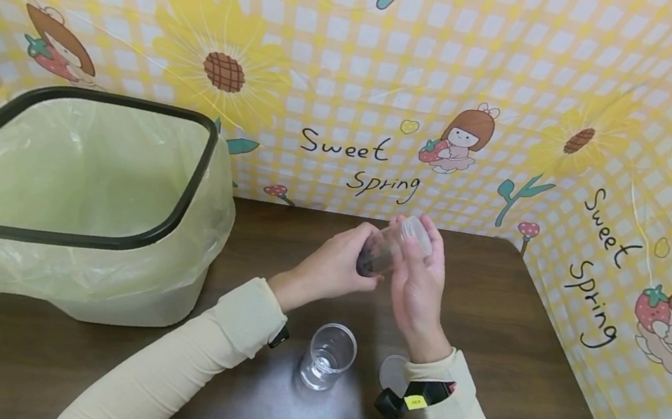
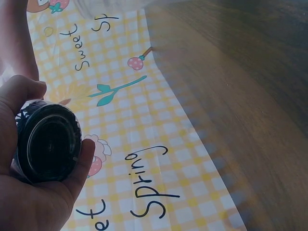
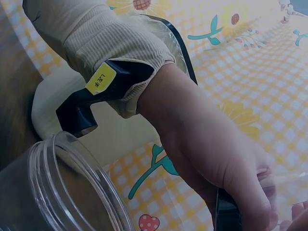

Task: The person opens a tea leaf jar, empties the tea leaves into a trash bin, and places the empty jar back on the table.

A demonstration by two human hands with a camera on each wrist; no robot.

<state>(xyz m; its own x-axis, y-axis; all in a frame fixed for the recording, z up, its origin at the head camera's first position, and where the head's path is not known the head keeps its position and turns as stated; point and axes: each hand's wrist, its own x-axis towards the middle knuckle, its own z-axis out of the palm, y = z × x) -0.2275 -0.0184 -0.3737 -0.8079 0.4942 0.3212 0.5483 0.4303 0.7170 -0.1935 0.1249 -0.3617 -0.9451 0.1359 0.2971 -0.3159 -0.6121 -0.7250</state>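
A clear plastic jar point(image 1: 380, 251) with dark contents is held tilted above the table, its mouth end up to the right. My left hand point(image 1: 329, 259) grips it round the lower end; the left wrist view shows the dark round base point(image 2: 50, 144) between thumb and fingers. At the other end, my right hand point(image 1: 418, 302) holds the translucent lid point(image 1: 418, 234), thumb in front and fingers behind. Below the hands, a second clear jar point(image 1: 330, 354) stands upright and uncapped. Beside it a round clear lid point(image 1: 392, 373) lies flat, partly hidden by the right wrist.
A large bin point(image 1: 135, 307) with a black rim point(image 1: 209, 157) and a pale yellow liner stands to the left. Yellow checked cloth point(image 1: 341, 76) with printed flowers and figures walls the brown wooden table point(image 1: 486, 279) at the back and right.
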